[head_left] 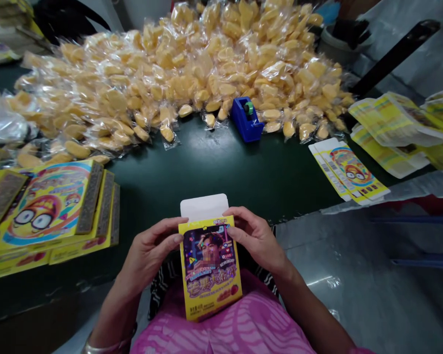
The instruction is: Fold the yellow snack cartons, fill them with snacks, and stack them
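A yellow printed carton (211,275) rests upright against my lap, its front facing me and its white top flap (204,207) raised. My left hand (155,248) pinches the carton's upper left edge between thumb and fingers. At the upper right corner, my right hand (256,238) grips it the same way, thumb in front. Whatever is inside the carton is hidden. Beyond it, on the dark green table (162,182), lies a large heap of yellow pieces in clear wrappers (192,69).
A blue tape dispenser (245,120) stands before the heap. Stacked yellow boxes (51,201) sit at the left. Flat cartons (350,169) lie at the right, with more bundled cartons (398,128) behind them. A grey bucket (341,44) stands at the back right.
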Demonstrator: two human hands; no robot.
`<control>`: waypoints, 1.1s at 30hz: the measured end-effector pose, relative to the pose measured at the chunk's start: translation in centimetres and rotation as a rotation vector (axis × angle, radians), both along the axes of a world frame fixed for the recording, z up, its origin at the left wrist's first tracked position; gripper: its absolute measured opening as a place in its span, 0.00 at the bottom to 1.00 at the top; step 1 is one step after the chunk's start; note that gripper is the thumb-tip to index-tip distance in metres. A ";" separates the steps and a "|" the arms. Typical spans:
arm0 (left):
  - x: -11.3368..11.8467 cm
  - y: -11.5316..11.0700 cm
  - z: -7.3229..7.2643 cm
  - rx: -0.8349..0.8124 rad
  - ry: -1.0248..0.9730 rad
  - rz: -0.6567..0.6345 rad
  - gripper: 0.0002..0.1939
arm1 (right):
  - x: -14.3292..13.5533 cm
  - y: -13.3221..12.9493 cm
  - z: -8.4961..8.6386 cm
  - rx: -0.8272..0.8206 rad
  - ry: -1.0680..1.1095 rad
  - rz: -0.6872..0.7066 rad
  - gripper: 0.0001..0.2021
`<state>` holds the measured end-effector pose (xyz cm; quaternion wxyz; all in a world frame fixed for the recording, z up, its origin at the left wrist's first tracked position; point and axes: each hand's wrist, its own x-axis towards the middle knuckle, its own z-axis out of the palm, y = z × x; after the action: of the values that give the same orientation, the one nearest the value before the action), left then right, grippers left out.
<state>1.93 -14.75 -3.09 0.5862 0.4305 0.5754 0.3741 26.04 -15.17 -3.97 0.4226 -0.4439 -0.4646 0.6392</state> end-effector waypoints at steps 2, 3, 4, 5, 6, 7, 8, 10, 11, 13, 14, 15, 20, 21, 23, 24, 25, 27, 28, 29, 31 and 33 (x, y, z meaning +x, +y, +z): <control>-0.1 0.2 -0.4 0.043 0.025 0.029 0.12 | -0.5 0.1 0.1 0.099 -0.103 -0.098 0.06; 0.0 0.4 -0.6 0.060 0.009 0.047 0.10 | -0.7 0.2 0.1 0.148 -0.136 -0.133 0.06; 0.2 0.5 -0.8 0.071 -0.024 0.069 0.09 | -0.8 0.3 0.2 0.188 -0.158 -0.155 0.06; 0.4 0.5 -0.9 0.074 -0.066 0.096 0.09 | -0.9 0.4 0.2 0.217 -0.173 -0.165 0.06; 0.7 0.6 -1.0 0.069 -0.113 0.127 0.08 | -0.9 0.4 0.3 0.237 -0.186 -0.173 0.06; 1.0 0.6 -1.0 0.057 -0.159 0.158 0.08 | -0.9 0.4 0.4 0.251 -0.199 -0.178 0.06; 1.3 0.6 -0.9 0.043 -0.205 0.188 0.09 | -0.8 0.4 0.4 0.254 -0.206 -0.188 0.05; 1.6 0.6 -0.7 0.020 -0.288 0.222 0.10 | -0.6 0.4 0.4 0.217 -0.170 -0.209 0.03; 1.7 0.7 -0.5 0.016 -0.314 0.219 0.12 | -0.5 0.5 0.3 0.188 -0.129 -0.208 0.08; 1.5 0.9 -0.1 0.028 -0.294 0.154 0.12 | -0.2 0.6 0.3 0.161 -0.077 -0.171 0.15; 1.3 1.0 0.0 0.048 -0.249 0.099 0.10 | -0.1 0.6 0.3 0.179 -0.082 -0.139 0.15; 1.1 1.0 0.1 0.072 -0.197 0.040 0.06 | 0.1 0.7 0.3 0.209 -0.104 -0.105 0.12; 1.1 1.2 0.5 0.085 -0.139 -0.107 0.09 | 0.6 0.6 0.9 0.177 -0.080 -0.035 0.03; 1.4 1.2 0.5 0.062 -0.137 -0.092 0.10 | 0.6 0.6 1.1 0.146 -0.063 -0.033 0.03; 1.9 1.5 0.7 0.034 -0.109 -0.064 0.11 | 0.5 0.7 1.4 0.102 -0.047 -0.038 0.04; 2.2 1.8 0.8 0.032 -0.096 -0.059 0.11 | 0.3 1.0 1.5 0.088 -0.043 -0.044 0.04; 2.3 2.2 0.9 0.028 -0.083 -0.067 0.11 | 0.2 1.4 1.5 0.075 -0.042 -0.049 0.04; 2.5 3.4 1.1 0.011 -0.060 -0.092 0.11 | -0.3 2.6 1.3 0.044 -0.041 -0.056 0.06; 2.4 4.2 1.1 0.002 -0.048 -0.097 0.12 | -0.6 3.4 1.2 0.028 -0.041 -0.067 0.07; 2.4 5.0 1.2 0.000 -0.036 -0.094 0.13 | -1.0 4.3 1.0 0.015 -0.041 -0.080 0.07; 2.2 6.7 1.2 0.013 -0.016 -0.073 0.14 | -1.7 6.2 0.6 0.002 -0.029 -0.112 0.08; 2.0 8.0 1.2 0.034 0.002 -0.051 0.15 | -2.4 7.8 0.3 0.006 -0.007 -0.136 0.08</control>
<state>3.95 -6.73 -1.91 0.5875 0.4555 0.5585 0.3681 23.69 -7.35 -3.71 0.4647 -0.4755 -0.4367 0.6060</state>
